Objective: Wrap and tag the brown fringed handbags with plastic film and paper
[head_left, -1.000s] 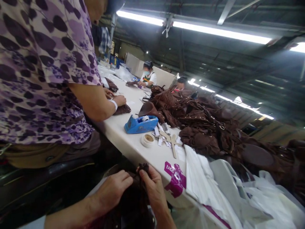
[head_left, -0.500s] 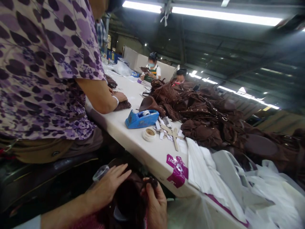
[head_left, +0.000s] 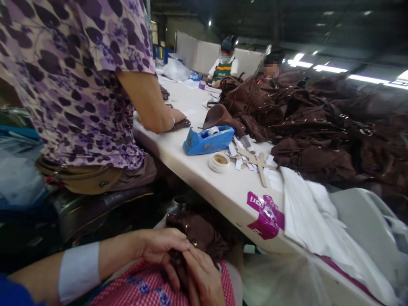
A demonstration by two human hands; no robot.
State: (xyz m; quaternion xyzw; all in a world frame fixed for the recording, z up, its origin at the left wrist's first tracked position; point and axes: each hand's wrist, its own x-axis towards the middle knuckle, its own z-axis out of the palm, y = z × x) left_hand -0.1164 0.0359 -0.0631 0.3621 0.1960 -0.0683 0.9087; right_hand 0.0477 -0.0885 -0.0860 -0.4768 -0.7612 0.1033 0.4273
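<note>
A dark brown bag (head_left: 204, 233) with small gold-coloured metal fittings lies on my lap over a red checked apron (head_left: 143, 284), below the table edge. My left hand (head_left: 162, 248) has its fingers curled over a dark gathered part of the bag. Pressed against it from the right, my right hand (head_left: 204, 274) is bent around the same part. The two hands touch at the fingertips, and what lies between them is mostly hidden.
On the white table (head_left: 204, 182) stand a blue tape dispenser (head_left: 208, 140) and a small round tub (head_left: 219, 162), beside scattered white tags (head_left: 238, 163). A big brown bag pile (head_left: 306, 123) lies behind. A person in a purple patterned shirt (head_left: 95, 85) stands at left; white cloth (head_left: 312, 212) lies right.
My hands have come together over the bag; before, the left lay stretched out and apart from the right. More apron shows, and the view has shifted, moving the table scene to the right and up.
</note>
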